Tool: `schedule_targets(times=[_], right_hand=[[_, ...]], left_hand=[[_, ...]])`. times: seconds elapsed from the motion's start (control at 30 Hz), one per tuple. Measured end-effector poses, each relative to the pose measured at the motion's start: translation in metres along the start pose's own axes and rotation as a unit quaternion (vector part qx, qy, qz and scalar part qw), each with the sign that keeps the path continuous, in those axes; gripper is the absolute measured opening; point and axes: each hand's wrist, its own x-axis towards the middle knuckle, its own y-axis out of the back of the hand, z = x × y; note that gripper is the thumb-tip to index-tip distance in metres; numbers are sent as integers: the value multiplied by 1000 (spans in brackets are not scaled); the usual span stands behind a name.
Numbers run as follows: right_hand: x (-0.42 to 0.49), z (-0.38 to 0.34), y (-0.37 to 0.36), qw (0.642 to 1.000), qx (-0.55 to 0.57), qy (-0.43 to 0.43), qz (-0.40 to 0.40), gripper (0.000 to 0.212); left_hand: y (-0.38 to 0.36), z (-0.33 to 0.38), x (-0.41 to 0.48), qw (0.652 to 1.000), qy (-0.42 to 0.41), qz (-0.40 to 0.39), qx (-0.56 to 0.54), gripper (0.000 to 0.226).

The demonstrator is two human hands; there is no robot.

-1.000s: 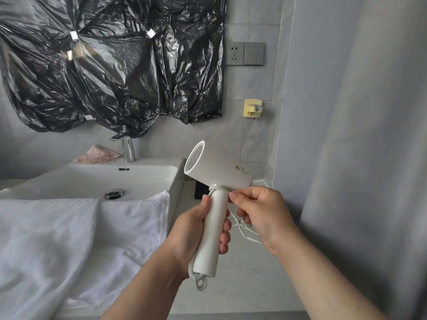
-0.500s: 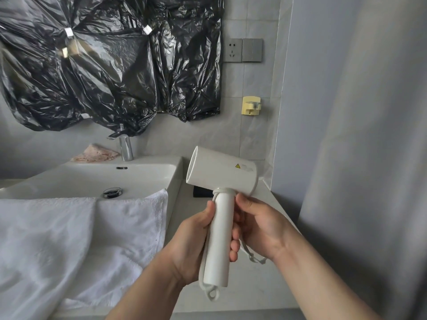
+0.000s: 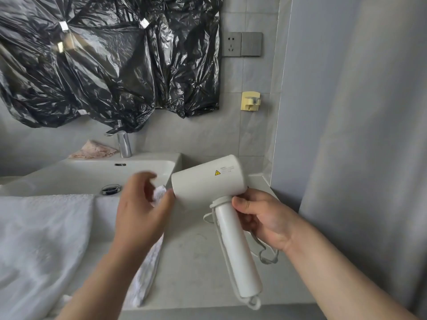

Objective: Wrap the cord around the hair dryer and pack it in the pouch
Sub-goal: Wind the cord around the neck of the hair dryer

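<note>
A white hair dryer (image 3: 209,181) is held above the counter with its barrel pointing left and its handle slanting down to the right. My right hand (image 3: 265,218) grips the top of the handle just under the barrel. The white cord (image 3: 265,255) runs along the handle and loops out below my right hand. My left hand (image 3: 141,209) is off the dryer, blurred, fingers apart, just left of the barrel's mouth. No pouch is in view.
A white sink (image 3: 87,174) with a chrome tap (image 3: 123,144) is at the left, and a white towel (image 3: 41,245) drapes over its front. Grey counter (image 3: 191,262) lies below the dryer. A wall socket (image 3: 231,43) and yellow hook (image 3: 250,101) are behind; a grey curtain (image 3: 358,135) hangs right.
My left hand has let go of the handle and moved left. The right hand now holds the dryer alone, and the dryer has tilted with its handle swinging to the lower right.
</note>
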Motion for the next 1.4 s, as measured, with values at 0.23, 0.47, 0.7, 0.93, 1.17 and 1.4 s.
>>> schedule_targets(times=[0.23,0.47,0.7,0.93,1.17,1.4], right_hand=[[4,-24,8,997,-76,18,27,19],[0,-50,-1,979,-198,15,-42,21],[-4,-55,-4,976,-206,-18,-74,19],[-7,-67,-3,984,-109,-33,-135,31],[-6,-64,-6,994,-72,13,-85,9],[3,-40,-20,990,120,-13,-76,10]], left_hand=[[25,54,27,947,-229,-196,111,111],[-17,65,35,942,-114,-276,154,109],[-26,47,20,969,-61,-241,14,113],[-15,47,14,971,-65,-190,-133,101],[-13,50,6,960,-42,-182,-210,97],[-22,47,2,945,9,-145,-292,90]])
